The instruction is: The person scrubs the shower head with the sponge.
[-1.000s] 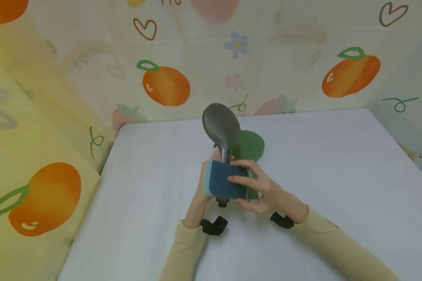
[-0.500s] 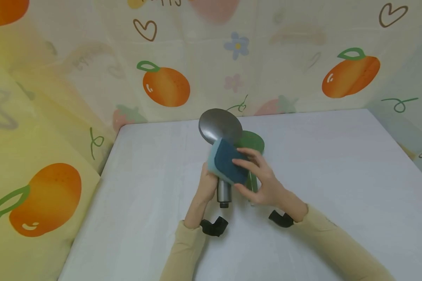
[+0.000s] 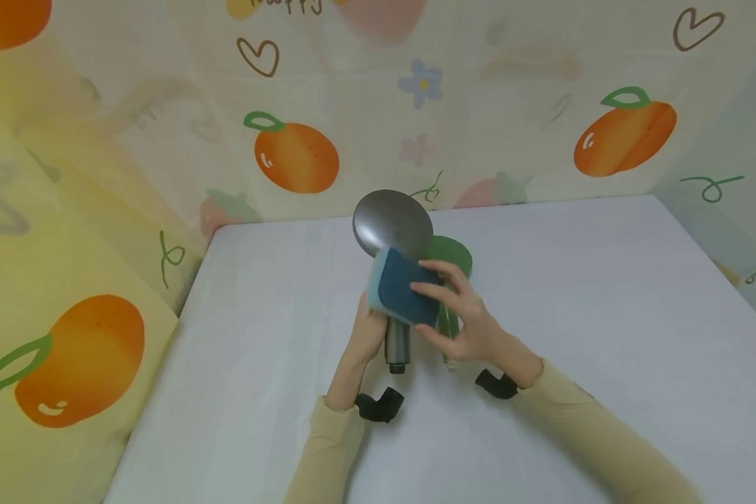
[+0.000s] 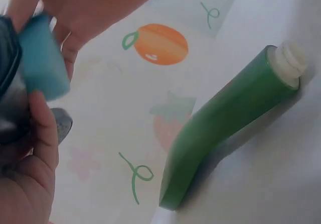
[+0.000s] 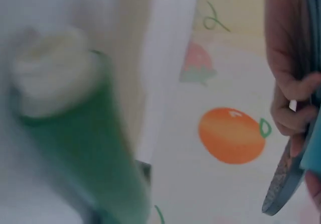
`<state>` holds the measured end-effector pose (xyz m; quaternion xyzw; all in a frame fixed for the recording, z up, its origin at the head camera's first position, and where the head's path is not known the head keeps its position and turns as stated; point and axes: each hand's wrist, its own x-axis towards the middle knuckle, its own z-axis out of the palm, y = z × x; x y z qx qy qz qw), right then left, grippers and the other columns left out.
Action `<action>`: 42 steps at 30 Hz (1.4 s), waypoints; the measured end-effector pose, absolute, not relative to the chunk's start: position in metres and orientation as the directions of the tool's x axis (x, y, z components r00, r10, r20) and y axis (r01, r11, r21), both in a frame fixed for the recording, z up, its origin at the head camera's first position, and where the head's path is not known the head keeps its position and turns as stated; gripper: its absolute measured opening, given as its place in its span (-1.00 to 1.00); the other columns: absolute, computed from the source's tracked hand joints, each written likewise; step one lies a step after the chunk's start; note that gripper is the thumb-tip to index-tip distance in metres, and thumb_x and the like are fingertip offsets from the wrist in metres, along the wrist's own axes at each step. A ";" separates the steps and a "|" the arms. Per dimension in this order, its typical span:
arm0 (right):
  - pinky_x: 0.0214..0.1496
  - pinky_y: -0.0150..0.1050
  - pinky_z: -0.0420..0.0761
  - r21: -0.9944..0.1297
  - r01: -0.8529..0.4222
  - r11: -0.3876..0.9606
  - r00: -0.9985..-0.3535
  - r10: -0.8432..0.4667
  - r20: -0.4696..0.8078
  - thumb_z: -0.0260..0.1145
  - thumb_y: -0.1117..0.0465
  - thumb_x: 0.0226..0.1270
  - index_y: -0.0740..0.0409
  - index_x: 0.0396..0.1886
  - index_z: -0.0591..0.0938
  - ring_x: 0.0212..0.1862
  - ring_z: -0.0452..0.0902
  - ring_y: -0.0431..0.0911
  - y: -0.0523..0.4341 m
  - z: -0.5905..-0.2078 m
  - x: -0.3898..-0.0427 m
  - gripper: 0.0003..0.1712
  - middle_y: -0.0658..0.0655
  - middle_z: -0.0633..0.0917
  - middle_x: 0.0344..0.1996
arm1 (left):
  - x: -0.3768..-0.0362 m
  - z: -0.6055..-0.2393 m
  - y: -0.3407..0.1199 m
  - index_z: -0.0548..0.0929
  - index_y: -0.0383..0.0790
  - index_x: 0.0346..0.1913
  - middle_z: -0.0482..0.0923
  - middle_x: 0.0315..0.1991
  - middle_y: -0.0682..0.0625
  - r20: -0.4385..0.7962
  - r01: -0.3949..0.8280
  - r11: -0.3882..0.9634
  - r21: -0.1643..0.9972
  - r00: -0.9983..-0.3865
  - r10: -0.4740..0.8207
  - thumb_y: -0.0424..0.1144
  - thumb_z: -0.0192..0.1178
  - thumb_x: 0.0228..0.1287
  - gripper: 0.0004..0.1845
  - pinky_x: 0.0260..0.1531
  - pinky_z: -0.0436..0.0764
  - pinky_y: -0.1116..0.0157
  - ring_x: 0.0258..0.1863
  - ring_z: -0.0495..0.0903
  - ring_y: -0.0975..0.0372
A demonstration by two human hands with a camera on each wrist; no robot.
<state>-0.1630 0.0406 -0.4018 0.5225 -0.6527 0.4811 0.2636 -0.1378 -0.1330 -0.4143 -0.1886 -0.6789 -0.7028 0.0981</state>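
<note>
Shower head [image 3: 393, 224]: dull metallic grey.
Sponge [image 3: 403, 296]: dark blue face, light turquoise layer beneath.
Tube [image 4: 228, 121]: leaf green with a white threaded neck.
Counter [image 3: 605, 315]: plain pale white.
Backdrop [image 3: 296, 154]: cream, printed with oranges, green leaves, brown hearts, a blue flower, faded strawberries.
Sleeves [image 3: 327, 455]: soft beige-yellow.

Green bottle [image 5: 75, 148] blurred, half behind sponge [image 3: 402, 288]

Shower head [image 3: 393, 224] above bench [image 3: 605, 294] centre; sponge [image 3: 402, 296] against its neck; tube [image 3: 449, 260] lying behind, right.
</note>
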 end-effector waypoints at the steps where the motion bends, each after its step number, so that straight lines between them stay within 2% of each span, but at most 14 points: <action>1: 0.14 -0.14 0.37 -0.373 -0.927 0.031 -0.352 -0.406 0.843 0.27 0.00 0.21 0.37 0.03 0.52 0.17 0.25 0.28 0.039 -0.399 -0.167 -0.44 0.51 0.32 0.12 | -0.139 -0.417 -0.134 0.41 -0.59 0.03 0.50 -0.14 -0.25 0.382 0.379 -0.043 0.924 -0.917 0.118 0.12 -0.21 0.43 -0.31 -0.12 0.44 0.38 -0.18 0.47 0.37; 2: 0.13 -0.13 0.37 -0.395 -0.916 0.067 -0.389 -0.387 0.836 0.27 -0.02 0.22 0.38 0.02 0.51 0.18 0.25 0.27 0.038 -0.396 -0.169 -0.43 0.48 0.33 0.13 | -0.139 -0.418 -0.134 0.42 -0.56 0.06 0.50 -0.10 -0.22 0.363 0.359 -0.055 0.932 -0.924 0.120 0.04 -0.23 0.47 -0.39 -0.08 0.43 0.37 -0.14 0.47 0.36; 5: 0.13 -0.10 0.36 -0.443 -0.886 0.139 -0.462 -0.356 0.812 0.24 -0.05 0.23 0.34 0.05 0.50 0.20 0.24 0.23 0.038 -0.394 -0.172 -0.41 0.41 0.33 0.16 | -0.139 -0.416 -0.134 0.48 -0.55 -0.04 0.50 -0.24 -0.09 0.362 0.361 -0.030 0.932 -0.927 0.093 -0.24 -0.26 0.51 -0.60 -0.14 0.40 0.37 -0.23 0.44 0.33; 7: 0.12 -0.07 0.38 -0.454 -0.881 0.134 -0.469 -0.371 0.801 0.25 -0.05 0.23 0.34 0.05 0.50 0.19 0.24 0.22 0.038 -0.397 -0.168 -0.41 0.41 0.34 0.15 | -0.139 -0.412 -0.133 0.51 -0.55 -0.14 0.50 -0.32 0.03 0.359 0.358 -0.032 0.933 -0.932 0.044 -0.36 -0.22 0.47 -0.68 -0.17 0.40 0.39 -0.28 0.43 0.35; 9: 0.12 -0.08 0.40 -0.443 -0.892 0.085 -0.435 -0.419 0.796 0.26 -0.01 0.23 0.35 0.04 0.48 0.18 0.25 0.22 0.039 -0.404 -0.161 -0.44 0.44 0.33 0.13 | -0.137 -0.406 -0.133 0.49 -0.58 -0.27 0.43 -0.45 0.12 0.362 0.361 -0.062 0.930 -0.932 -0.004 -0.44 -0.16 0.41 -0.75 -0.31 0.39 0.41 -0.41 0.37 0.35; 14: 0.08 -0.13 0.43 -0.377 -0.922 -0.091 -0.268 -0.554 0.788 0.30 0.12 0.19 0.36 -0.01 0.46 0.15 0.27 0.19 0.043 -0.423 -0.140 -0.51 0.52 0.29 0.08 | -0.130 -0.389 -0.133 0.38 -0.58 -0.44 0.36 -0.61 0.14 0.392 0.396 -0.089 0.914 -0.918 -0.060 -0.47 -0.20 0.41 -0.72 -0.55 0.32 0.45 -0.63 0.29 0.38; 17: 0.06 -0.12 0.43 -0.350 -0.929 -0.124 -0.226 -0.558 0.798 0.32 0.13 0.17 0.37 -0.05 0.45 0.14 0.27 0.18 0.043 -0.428 -0.137 -0.53 0.53 0.29 0.06 | -0.129 -0.384 -0.132 0.34 -0.56 -0.46 0.23 -0.66 0.13 0.385 0.388 -0.053 0.920 -0.921 -0.065 -0.44 -0.28 0.46 -0.67 -0.63 0.23 0.45 -0.69 0.19 0.37; 20: 0.09 -0.12 0.43 -0.361 -0.927 -0.097 -0.265 -0.511 0.818 0.32 0.11 0.16 0.39 -0.08 0.45 0.15 0.26 0.21 0.040 -0.428 -0.144 -0.52 0.53 0.30 0.06 | -0.128 -0.384 -0.131 0.39 -0.60 -0.36 0.30 -0.60 0.14 0.373 0.375 -0.075 0.924 -0.927 -0.037 -0.45 -0.28 0.46 -0.70 -0.55 0.31 0.46 -0.61 0.28 0.37; 23: 0.13 -0.12 0.42 -0.379 -0.924 -0.040 -0.326 -0.430 0.842 0.33 0.11 0.15 0.41 -0.08 0.45 0.15 0.26 0.27 0.037 -0.423 -0.155 -0.50 0.54 0.31 0.06 | -0.129 -0.386 -0.129 0.47 -0.65 -0.17 0.47 -0.43 0.16 0.378 0.379 -0.099 0.920 -0.925 -0.021 -0.46 -0.23 0.45 -0.71 -0.39 0.43 0.44 -0.44 0.41 0.35; 26: 0.14 -0.16 0.40 -0.390 -0.919 0.051 -0.384 -0.330 0.862 0.34 0.10 0.13 0.43 -0.08 0.46 0.12 0.29 0.28 0.035 -0.417 -0.165 -0.48 0.52 0.34 0.07 | -0.129 -0.386 -0.126 0.50 -0.62 -0.05 0.53 -0.27 0.15 0.392 0.393 -0.073 0.916 -0.919 -0.037 -0.46 -0.18 0.43 -0.71 -0.27 0.45 0.43 -0.32 0.45 0.35; 29: 0.09 -0.23 0.41 -0.427 -0.895 0.128 -0.446 -0.235 0.864 0.35 0.10 0.12 0.45 -0.05 0.44 0.11 0.31 0.24 0.035 -0.411 -0.172 -0.44 0.48 0.34 0.09 | -0.129 -0.385 -0.123 0.50 -0.59 -0.26 0.42 -0.45 0.11 0.404 0.405 -0.024 0.914 -0.914 -0.047 -0.46 -0.19 0.43 -0.73 -0.42 0.36 0.45 -0.48 0.34 0.36; 33: 0.01 -0.22 0.48 -0.482 -0.868 0.119 -0.496 -0.192 0.847 0.37 0.14 0.10 0.53 -0.05 0.39 0.11 0.28 0.25 0.034 -0.403 -0.172 -0.40 0.54 0.30 0.06 | -0.129 -0.386 -0.121 0.24 -0.41 -0.58 0.08 -0.61 0.07 0.408 0.408 0.013 0.913 -0.911 -0.057 -0.50 -0.21 0.42 -0.67 -0.55 0.14 0.42 -0.61 0.09 0.34; 37: 0.06 -0.21 0.47 -0.498 -0.867 -0.002 -0.478 -0.278 0.833 0.33 0.19 0.13 0.63 -0.12 0.35 0.07 0.25 0.34 0.031 -0.390 -0.155 -0.42 0.65 0.27 -0.02 | -0.129 -0.386 -0.121 0.28 -0.42 -0.58 0.16 -0.60 0.07 0.392 0.394 -0.008 0.919 -0.916 -0.085 -0.48 -0.24 0.44 -0.66 -0.49 0.21 0.44 -0.57 0.17 0.34; 42: 0.14 -0.24 0.39 -0.447 -0.884 -0.137 -0.358 -0.417 0.836 0.26 0.18 0.20 0.54 -0.15 0.36 0.10 0.24 0.27 0.032 -0.390 -0.130 -0.52 0.59 0.30 -0.03 | -0.128 -0.384 -0.124 0.34 -0.38 -0.55 0.25 -0.61 0.08 0.326 0.333 -0.050 0.941 -0.938 -0.118 -0.41 -0.24 0.47 -0.64 -0.51 0.29 0.45 -0.59 0.26 0.35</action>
